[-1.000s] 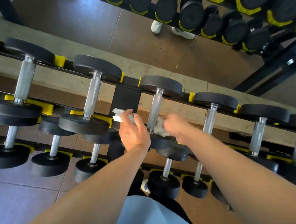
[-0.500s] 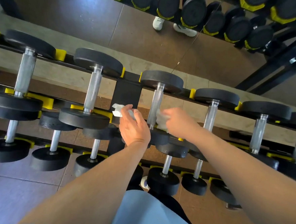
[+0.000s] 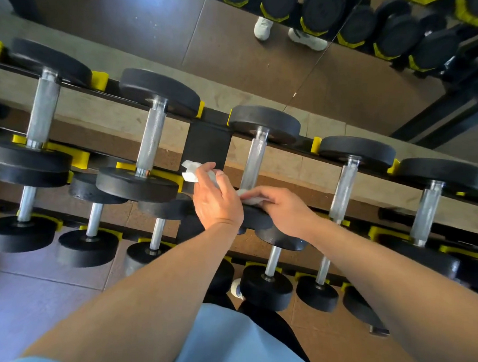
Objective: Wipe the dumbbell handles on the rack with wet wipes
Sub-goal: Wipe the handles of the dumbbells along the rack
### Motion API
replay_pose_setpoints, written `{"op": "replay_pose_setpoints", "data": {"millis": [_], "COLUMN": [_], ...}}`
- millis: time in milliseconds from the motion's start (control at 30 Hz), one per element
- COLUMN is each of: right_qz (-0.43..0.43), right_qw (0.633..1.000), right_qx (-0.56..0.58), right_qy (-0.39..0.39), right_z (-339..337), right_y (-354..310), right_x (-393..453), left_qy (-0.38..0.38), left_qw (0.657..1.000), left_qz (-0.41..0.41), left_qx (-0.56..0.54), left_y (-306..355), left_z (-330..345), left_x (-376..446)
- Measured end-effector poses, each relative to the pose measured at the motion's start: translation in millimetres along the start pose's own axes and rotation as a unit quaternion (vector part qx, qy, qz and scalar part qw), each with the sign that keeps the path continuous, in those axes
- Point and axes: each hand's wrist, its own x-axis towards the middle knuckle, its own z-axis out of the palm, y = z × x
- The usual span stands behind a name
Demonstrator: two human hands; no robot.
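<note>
A black rack (image 3: 206,141) with yellow cradles carries several dumbbells with silver handles on its tiers. My right hand (image 3: 281,210) holds a white wet wipe (image 3: 249,197) against the near end of the middle dumbbell's handle (image 3: 254,162), just above its front black weight. My left hand (image 3: 217,197) sits just left of that handle and grips a second crumpled white wipe (image 3: 190,170), whose corner sticks out past my fingers. The two hands almost touch.
More dumbbells flank the middle one: a handle (image 3: 151,140) to the left and a handle (image 3: 343,188) to the right. Smaller dumbbells sit on the lower tier (image 3: 267,284). A mirror behind reflects white shoes (image 3: 307,38) and more dumbbells.
My right hand slid down the middle handle with its wipe, from partway up to the near end. My left hand stayed beside the handle with its wipe.
</note>
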Motion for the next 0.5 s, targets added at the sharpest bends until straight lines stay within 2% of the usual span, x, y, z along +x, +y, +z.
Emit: {"op": "replay_pose_setpoints", "data": {"millis": [133, 167, 233, 267, 300, 333, 400, 433, 500], "right_qz": [0.049, 0.039, 0.015, -0.003, -0.016, -0.030, -0.057, -0.061, -0.039], "right_qw": [0.999, 0.998, 0.984, 0.975, 0.973, 0.977, 0.984, 0.986, 0.993], "right_qx": [0.011, 0.028, 0.084, 0.081, 0.048, -0.007, -0.119, -0.138, -0.104], "right_qy": [0.015, 0.043, 0.154, 0.207, 0.227, 0.210, 0.116, 0.077, 0.044], "right_z": [-16.4, -22.4, -30.9, -30.9, -28.4, -22.9, -3.1, 5.0, 9.5], "right_y": [-7.8, -10.6, -15.3, -16.8, -19.6, -21.5, -17.9, -15.0, -12.1], "right_x": [4.8, 6.5, 9.4, 10.6, 10.6, 10.0, 7.8, 4.3, -3.6], "left_qy": [0.001, 0.000, -0.005, -0.008, -0.010, -0.012, -0.012, -0.015, -0.017], "left_qw": [1.000, 1.000, 1.000, 1.000, 1.000, 1.000, 1.000, 1.000, 1.000], "left_qz": [-0.001, -0.001, -0.002, -0.004, -0.005, -0.004, 0.000, 0.000, -0.006], "left_qx": [0.001, 0.001, 0.003, 0.002, 0.000, -0.002, -0.003, -0.003, -0.005], "left_y": [0.5, 1.2, 2.0, 1.6, 1.3, 1.2, 1.0, 0.9, 0.9], "left_z": [0.1, -0.5, -0.6, -0.4, -0.4, -0.7, -1.7, -2.0, -2.2], "left_x": [-0.2, -0.4, 0.0, 0.4, 0.6, 0.3, 0.2, 0.3, 0.8]}}
